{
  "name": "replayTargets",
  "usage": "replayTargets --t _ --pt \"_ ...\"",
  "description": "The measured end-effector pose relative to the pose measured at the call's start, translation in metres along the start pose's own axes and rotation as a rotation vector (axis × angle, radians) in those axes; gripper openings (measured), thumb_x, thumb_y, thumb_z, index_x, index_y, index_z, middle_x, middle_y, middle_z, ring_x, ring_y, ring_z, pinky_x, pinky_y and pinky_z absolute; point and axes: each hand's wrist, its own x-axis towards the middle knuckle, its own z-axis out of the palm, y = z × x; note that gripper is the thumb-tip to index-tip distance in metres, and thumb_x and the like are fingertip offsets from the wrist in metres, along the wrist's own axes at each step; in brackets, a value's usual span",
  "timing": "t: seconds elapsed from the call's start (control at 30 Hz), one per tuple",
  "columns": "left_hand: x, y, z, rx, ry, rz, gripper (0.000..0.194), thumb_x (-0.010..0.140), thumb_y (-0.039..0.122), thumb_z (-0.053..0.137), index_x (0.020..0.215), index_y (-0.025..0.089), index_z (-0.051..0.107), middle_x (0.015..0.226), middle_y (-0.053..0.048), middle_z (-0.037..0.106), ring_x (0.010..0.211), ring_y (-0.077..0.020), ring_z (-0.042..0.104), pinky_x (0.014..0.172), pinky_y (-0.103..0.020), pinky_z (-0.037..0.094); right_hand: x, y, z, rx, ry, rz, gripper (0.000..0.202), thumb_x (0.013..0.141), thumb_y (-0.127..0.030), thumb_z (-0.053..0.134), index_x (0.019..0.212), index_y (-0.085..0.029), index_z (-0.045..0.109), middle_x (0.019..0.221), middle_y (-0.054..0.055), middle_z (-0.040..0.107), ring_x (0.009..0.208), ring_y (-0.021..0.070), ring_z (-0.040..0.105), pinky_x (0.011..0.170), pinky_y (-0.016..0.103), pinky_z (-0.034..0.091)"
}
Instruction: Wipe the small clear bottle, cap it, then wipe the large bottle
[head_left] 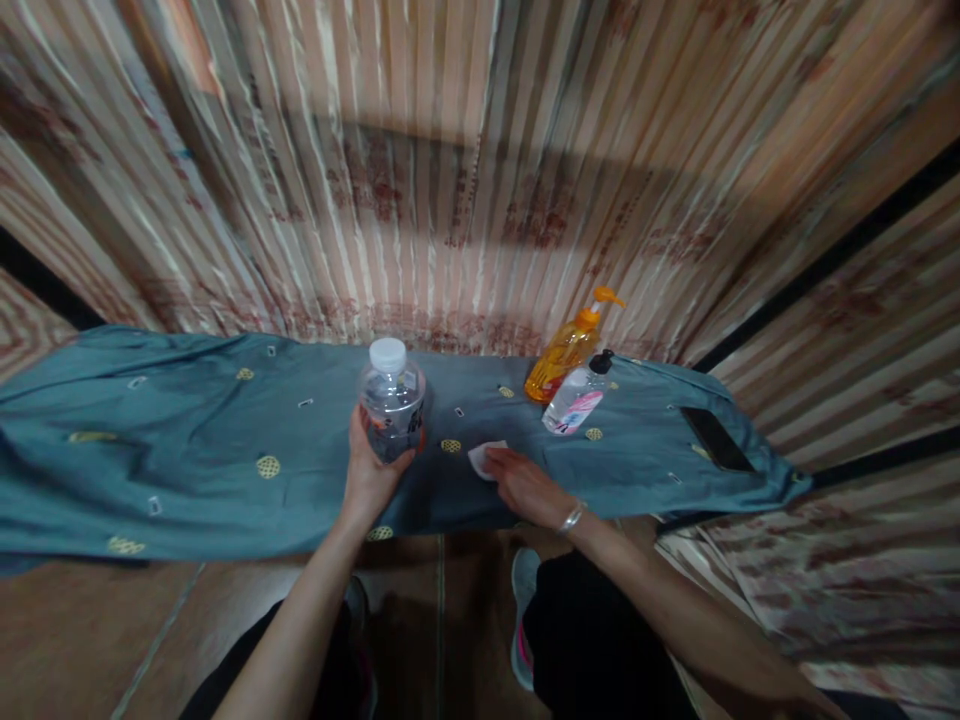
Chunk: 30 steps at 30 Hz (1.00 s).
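Note:
My left hand (370, 470) is wrapped around the lower part of a clear plastic bottle (391, 395) with a white cap. The bottle stands upright on a cloth-covered surface, and dark lettering shows on its side. To the right, my right hand (525, 484) pinches a small white wipe (486, 460) close above or on the cloth; I cannot tell whether it touches. Just beyond that hand stands a clear bottle (574, 400) with a black cap and a pink label. An orange pump bottle (564, 355) stands right behind it.
A blue-green cloth (210, 440) with yellow prints covers the long narrow surface. A dark phone (716, 440) lies near its right end. Striped, patterned curtains (420, 200) hang behind and at the sides, with dark bars (840, 250) crossing them. Below is a tiled floor (420, 610).

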Motion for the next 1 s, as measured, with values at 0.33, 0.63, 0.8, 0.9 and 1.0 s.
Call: replayTargets --t 0.33,0.63,0.8,0.9,1.0 --pt "-0.001 -0.007 -0.007 0.046 0.011 -0.040 0.113 0.057 0.032 0.083 0.151 0.019 0.022 0.154 -0.018 0.034 0.143 -0.0308 0.036 0.123 -0.049 0.028 -0.086 0.068 -0.034 -0.078 0.034 0.510 0.043 0.084 -0.006 0.049 0.123 -0.013 0.065 0.133 0.017 0.065 0.120 0.0253 0.065 0.103 0.035 0.049" --pt "-0.001 0.007 -0.011 0.038 0.068 -0.115 0.118 0.052 0.042 0.081 0.150 0.015 0.020 0.158 -0.021 0.026 0.145 -0.0354 0.031 0.123 -0.055 0.025 -0.002 0.011 -0.001 0.155 0.267 0.284 0.047 0.085 -0.006 0.048 0.130 -0.013 0.060 0.143 0.017 0.056 0.131 0.0240 0.055 0.113 0.043 0.042" --pt "0.000 0.008 -0.018 0.007 0.094 -0.105 0.112 0.056 0.041 0.081 0.148 0.017 0.022 0.155 -0.019 0.030 0.142 -0.0352 0.035 0.120 -0.057 0.027 0.005 -0.009 0.014 0.103 0.285 0.215 0.040 0.089 -0.014 0.053 0.127 -0.010 0.061 0.136 0.019 0.061 0.128 0.0271 0.057 0.110 0.043 0.045" --pt "0.001 0.009 -0.025 -0.008 0.125 -0.106 0.108 0.057 0.040 0.080 0.146 0.020 0.024 0.152 -0.018 0.036 0.138 -0.0346 0.040 0.117 -0.058 0.032 -0.013 -0.008 0.014 0.110 0.376 0.272 0.035 0.094 -0.019 0.047 0.125 -0.014 0.063 0.121 0.015 0.070 0.112 0.0258 0.066 0.099 0.040 0.052" --pt "0.001 0.009 -0.032 -0.033 0.163 -0.113 0.106 0.053 0.042 0.081 0.144 0.024 0.029 0.150 -0.016 0.039 0.134 -0.0329 0.044 0.114 -0.057 0.036 -0.041 -0.004 0.014 0.166 0.443 0.366 0.034 0.097 -0.022 0.039 0.116 -0.018 0.067 0.099 0.011 0.076 0.091 0.0229 0.072 0.084 0.033 0.056"
